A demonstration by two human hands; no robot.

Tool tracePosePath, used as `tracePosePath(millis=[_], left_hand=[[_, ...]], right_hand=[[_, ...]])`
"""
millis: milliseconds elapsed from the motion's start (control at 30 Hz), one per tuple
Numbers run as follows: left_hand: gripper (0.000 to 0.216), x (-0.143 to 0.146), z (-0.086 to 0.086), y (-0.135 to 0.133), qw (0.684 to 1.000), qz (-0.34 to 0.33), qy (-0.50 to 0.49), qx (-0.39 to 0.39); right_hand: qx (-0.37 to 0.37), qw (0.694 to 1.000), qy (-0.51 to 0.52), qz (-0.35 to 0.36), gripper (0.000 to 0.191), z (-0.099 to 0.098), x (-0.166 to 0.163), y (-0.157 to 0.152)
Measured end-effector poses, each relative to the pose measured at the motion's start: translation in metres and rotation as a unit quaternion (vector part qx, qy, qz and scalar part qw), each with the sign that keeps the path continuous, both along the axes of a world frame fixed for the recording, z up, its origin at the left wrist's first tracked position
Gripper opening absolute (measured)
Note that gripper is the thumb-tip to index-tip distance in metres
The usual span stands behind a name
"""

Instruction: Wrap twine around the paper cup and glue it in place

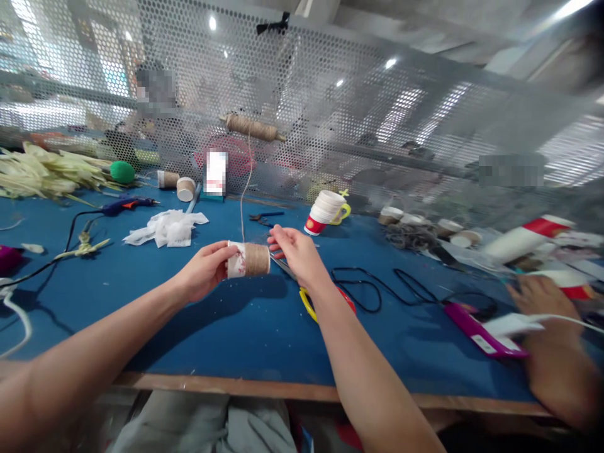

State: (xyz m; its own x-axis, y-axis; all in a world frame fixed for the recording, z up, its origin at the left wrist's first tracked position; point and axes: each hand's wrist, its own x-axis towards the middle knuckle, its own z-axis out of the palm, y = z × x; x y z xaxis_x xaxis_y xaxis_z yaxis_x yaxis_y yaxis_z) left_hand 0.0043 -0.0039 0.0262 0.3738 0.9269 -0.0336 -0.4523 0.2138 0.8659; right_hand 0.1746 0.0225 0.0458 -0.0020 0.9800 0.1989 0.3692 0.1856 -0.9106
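My left hand point(208, 269) is closed on a paper cup point(236, 260) lying on its side above the table. Brown twine point(257, 259) is wound round the cup's right part; the left part shows white with a reddish print. A strand rises from the cup to a twine spool point(252, 128) on the mesh panel. At the cup's right end, my right hand point(297, 251) has its fingers loosely bent and apart, with nothing visible in them; whether they touch the cup I cannot tell. Scissors point(309, 304) with yellow and red handles lie under my right wrist, partly hidden.
Stacked paper cups point(323, 211) stand behind my right hand. Pliers point(262, 218) and crumpled white material point(170, 228) lie further left, near a blue glue gun point(126, 206). A black cable joins a purple box point(481, 330) at right, beside another person's hand point(542, 299).
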Motion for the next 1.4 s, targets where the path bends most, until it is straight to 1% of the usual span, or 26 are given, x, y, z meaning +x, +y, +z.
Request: tracePosePath(millis=[100, 167, 267, 400, 567, 633, 733, 800, 900, 967, 1000, 1067, 1133, 1200, 1267, 1333, 1400], left_hand=[[0.015, -0.001, -0.002, 0.003, 0.999, 0.03, -0.02, -0.009], [0.016, -0.001, -0.002, 0.004, 0.999, 0.035, -0.034, -0.004], [0.015, -0.001, -0.001, 0.003, 0.998, 0.043, -0.041, 0.005], [0.015, 0.0, 0.0, 0.001, 0.998, 0.043, -0.036, 0.012], [0.018, 0.001, -0.002, 0.001, 0.998, 0.039, -0.024, 0.05], [0.019, 0.0, -0.003, 0.001, 0.997, 0.035, -0.009, 0.072], [0.022, -0.001, -0.004, 0.001, 0.99, 0.039, 0.032, 0.132], [0.025, -0.002, -0.004, 0.0, 0.979, 0.039, 0.075, 0.183], [0.028, -0.002, -0.005, -0.002, 0.961, 0.02, 0.135, 0.239], [0.031, -0.003, -0.006, -0.003, 0.956, 0.001, 0.155, 0.251], [0.032, -0.003, -0.006, -0.003, 0.956, -0.006, 0.156, 0.248], [0.034, -0.004, -0.007, -0.001, 0.964, -0.013, 0.143, 0.224], [0.033, -0.005, -0.006, 0.001, 0.98, -0.01, 0.103, 0.17], [0.03, -0.005, -0.005, 0.003, 0.994, -0.007, 0.046, 0.1], [0.027, -0.005, -0.005, 0.006, 0.999, -0.008, -0.001, 0.036], [0.027, -0.005, -0.006, 0.008, 1.0, -0.008, -0.015, -0.006], [0.026, -0.004, -0.007, 0.01, 1.0, 0.006, -0.001, -0.031]], right_hand=[[0.052, 0.994, -0.09, 0.035, 0.037, 0.007, -0.005, -0.013], [0.067, 0.986, -0.14, 0.06, 0.043, 0.008, -0.009, -0.019], [0.088, 0.976, -0.189, 0.068, 0.053, 0.005, -0.014, -0.024], [0.104, 0.972, -0.205, 0.055, 0.057, 0.002, -0.016, -0.024], [0.11, 0.971, -0.208, 0.045, 0.057, 0.004, -0.019, -0.026], [0.096, 0.975, -0.192, 0.058, 0.058, 0.008, -0.018, -0.027], [0.044, 0.985, -0.126, 0.109, 0.059, 0.015, -0.01, -0.026], [0.009, 0.992, -0.073, 0.105, 0.053, 0.017, -0.003, -0.023], [-0.05, 0.995, 0.003, 0.081, 0.041, 0.012, 0.005, -0.019], [-0.077, 0.991, 0.05, 0.098, 0.037, 0.005, 0.008, -0.018], [-0.078, 0.989, 0.065, 0.107, 0.036, 0.001, 0.008, -0.019], [-0.058, 0.99, 0.064, 0.113, 0.036, -0.005, 0.007, -0.02], [-0.029, 0.992, 0.035, 0.119, 0.039, -0.009, 0.005, -0.023], [-0.001, 0.992, 0.004, 0.127, 0.04, -0.011, 0.002, -0.024], [0.031, 0.991, -0.023, 0.129, 0.039, -0.014, -0.001, -0.025], [0.063, 0.988, -0.05, 0.131, 0.037, -0.017, -0.003, -0.026], [0.085, 0.984, -0.074, 0.137, 0.035, -0.021, -0.005, -0.026]])
